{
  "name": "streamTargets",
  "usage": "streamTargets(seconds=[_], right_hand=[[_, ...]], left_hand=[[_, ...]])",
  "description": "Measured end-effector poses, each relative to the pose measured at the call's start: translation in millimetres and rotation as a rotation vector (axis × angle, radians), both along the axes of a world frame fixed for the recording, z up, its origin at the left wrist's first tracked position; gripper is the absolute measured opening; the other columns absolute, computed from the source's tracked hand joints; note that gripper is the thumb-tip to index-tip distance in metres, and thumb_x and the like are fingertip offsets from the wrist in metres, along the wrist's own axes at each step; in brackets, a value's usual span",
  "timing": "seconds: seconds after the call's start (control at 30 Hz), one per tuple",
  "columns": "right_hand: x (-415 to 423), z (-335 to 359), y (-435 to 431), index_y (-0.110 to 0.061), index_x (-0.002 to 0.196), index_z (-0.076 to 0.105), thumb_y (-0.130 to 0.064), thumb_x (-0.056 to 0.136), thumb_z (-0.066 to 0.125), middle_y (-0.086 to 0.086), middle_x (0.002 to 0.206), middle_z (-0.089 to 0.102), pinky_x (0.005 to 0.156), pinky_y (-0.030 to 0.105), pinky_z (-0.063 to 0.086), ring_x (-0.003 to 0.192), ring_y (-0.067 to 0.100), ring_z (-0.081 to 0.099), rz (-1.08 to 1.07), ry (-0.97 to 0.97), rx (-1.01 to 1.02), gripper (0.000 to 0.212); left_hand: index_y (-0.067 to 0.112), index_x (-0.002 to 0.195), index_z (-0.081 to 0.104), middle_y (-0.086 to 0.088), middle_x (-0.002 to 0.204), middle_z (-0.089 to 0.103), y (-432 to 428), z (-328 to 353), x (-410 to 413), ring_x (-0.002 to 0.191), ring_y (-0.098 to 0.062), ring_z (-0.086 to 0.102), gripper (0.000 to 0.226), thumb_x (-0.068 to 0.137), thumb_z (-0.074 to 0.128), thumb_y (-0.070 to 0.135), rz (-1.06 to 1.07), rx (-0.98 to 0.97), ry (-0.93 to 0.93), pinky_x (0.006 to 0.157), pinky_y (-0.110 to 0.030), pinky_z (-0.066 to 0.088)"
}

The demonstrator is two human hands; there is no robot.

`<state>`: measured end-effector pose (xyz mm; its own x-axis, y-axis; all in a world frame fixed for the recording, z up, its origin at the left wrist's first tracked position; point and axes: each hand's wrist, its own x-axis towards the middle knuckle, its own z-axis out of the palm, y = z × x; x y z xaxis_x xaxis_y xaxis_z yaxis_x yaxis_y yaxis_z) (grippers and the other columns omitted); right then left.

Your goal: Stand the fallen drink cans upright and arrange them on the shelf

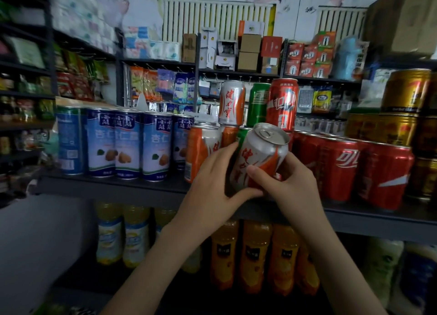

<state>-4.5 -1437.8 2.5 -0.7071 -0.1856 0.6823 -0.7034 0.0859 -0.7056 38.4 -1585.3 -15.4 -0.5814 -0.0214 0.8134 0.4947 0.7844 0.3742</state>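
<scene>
Both hands close on one silver-and-orange can (260, 156), which sits tilted at the front edge of the shelf (142, 187), its pull-tab top leaning up and to the right, toward the camera. The left hand (212, 180) curls its grip round the can's left side and lower end, with the thumb lying beneath. The right hand (290, 184) wraps the lower right side, its thumb pressed across the printed face. The hands hide whether the base touches the shelf. The two-sided hold looks meant to steady the can while it is swung upright into the gap between the standing orange cans (203, 149) on its left and the row of red cola cans (343, 168) on its right. Behind it a second tier carries a matching can (231, 101), a green can (259, 104) and a red can (282, 104), so a careless nudge could probably topple that stack. Blue-labelled tall cans (127, 144) stand further left.
</scene>
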Motion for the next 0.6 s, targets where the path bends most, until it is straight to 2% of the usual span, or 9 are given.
streamTargets(seconds=[0.13, 0.2, 0.3, 0.5, 0.6], right_hand=[[-10.3, 6.1, -10.6, -0.034, 0.095, 0.063, -0.039, 0.066, 0.077, -0.015, 0.092, 0.071, 0.084, 0.03, 0.056, 0.09, 0.0, 0.067, 0.013, -0.091, -0.005, 0.033], [-15.3, 7.2, -15.7, -0.034, 0.094, 0.063, -0.039, 0.064, 0.077, -0.013, 0.094, 0.071, 0.084, 0.033, 0.056, 0.091, 0.003, 0.067, 0.017, -0.138, 0.001, 0.034], [-22.6, 6.5, -25.1, -0.028, 0.099, 0.065, -0.034, 0.068, 0.078, -0.009, 0.096, 0.072, 0.085, 0.034, 0.056, 0.091, 0.006, 0.068, 0.015, -0.177, -0.004, 0.034], [-36.3, 4.4, -44.5, -0.023, 0.111, 0.06, -0.037, 0.069, 0.078, -0.005, 0.102, 0.07, 0.084, 0.037, 0.057, 0.093, 0.009, 0.067, 0.003, -0.22, 0.012, 0.047], [-37.5, 2.4, -50.3, -0.024, 0.11, 0.06, -0.03, 0.078, 0.074, -0.004, 0.104, 0.07, 0.086, 0.036, 0.056, 0.095, 0.009, 0.068, 0.081, -0.215, 0.032, 0.036]], left_hand=[[0.018, 0.135, 0.043, -0.002, 0.134, 0.044, -23.2, -0.5, 1.0, 0.122, -0.005, 0.037, 0.05, 0.089, 0.053, 0.035, 0.209, 0.065, 0.232, 0.096, -0.012, 0.031], [0.017, 0.137, 0.039, -0.004, 0.133, 0.041, -31.3, 2.4, -2.6, 0.123, -0.013, 0.038, 0.057, 0.087, 0.059, 0.036, 0.319, 0.148, 0.183, 0.096, -0.019, 0.031], [0.014, 0.14, 0.03, -0.005, 0.133, 0.039, -44.0, 4.0, -15.9, 0.124, -0.018, 0.037, 0.077, 0.08, 0.066, 0.047, 0.384, 0.176, 0.002, 0.098, -0.026, 0.033], [0.014, 0.136, 0.035, -0.005, 0.127, 0.047, -58.8, 1.6, -29.8, 0.118, -0.019, 0.044, 0.073, 0.08, 0.068, 0.046, 0.355, 0.151, -0.055, 0.095, -0.027, 0.036], [0.016, 0.138, 0.034, -0.004, 0.129, 0.045, -63.6, 1.0, -29.4, 0.118, -0.019, 0.047, 0.072, 0.08, 0.067, 0.045, 0.325, 0.18, -0.064, 0.096, -0.031, 0.04]])
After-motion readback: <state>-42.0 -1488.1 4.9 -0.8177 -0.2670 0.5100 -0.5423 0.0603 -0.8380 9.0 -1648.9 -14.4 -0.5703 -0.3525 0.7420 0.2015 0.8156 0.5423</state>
